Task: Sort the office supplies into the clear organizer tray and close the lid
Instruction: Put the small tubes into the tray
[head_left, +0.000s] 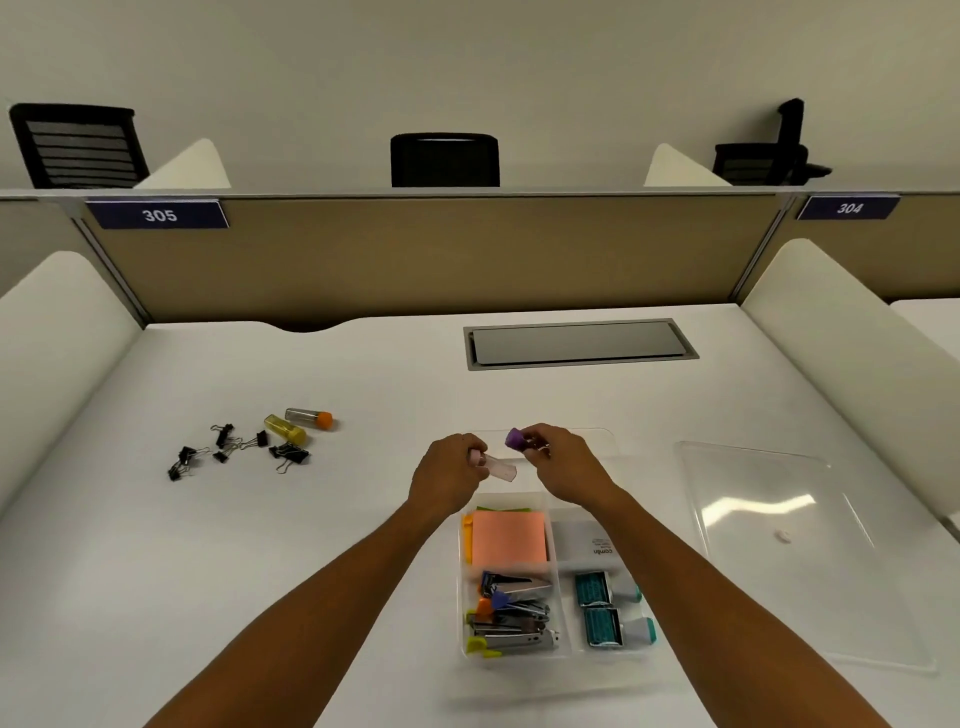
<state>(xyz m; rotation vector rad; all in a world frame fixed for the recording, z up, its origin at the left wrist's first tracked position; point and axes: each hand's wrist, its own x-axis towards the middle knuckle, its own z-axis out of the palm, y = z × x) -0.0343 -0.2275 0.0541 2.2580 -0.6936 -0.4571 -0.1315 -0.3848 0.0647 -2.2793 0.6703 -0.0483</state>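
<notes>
The clear organizer tray (608, 439) lies on the white desk before me, holding orange sticky notes (509, 535), several staplers (514, 613), two teal stamps (608, 608) and a grey box (587, 540). Above its far end, my left hand (449, 470) grips a small pink-capped clear tube (500, 467). My right hand (558, 462) holds a purple-capped tube (517, 439) beside it. The clear lid (779, 545) lies flat to the tray's right. At the left sit a yellow tube (284, 428), an orange-capped tube (309, 417) and several black binder clips (234, 449).
A grey cable hatch (579, 343) is set in the desk behind the tray. White side dividers (57, 353) flank the desk, and a tan partition (415, 254) closes the back. Black chairs stand beyond it.
</notes>
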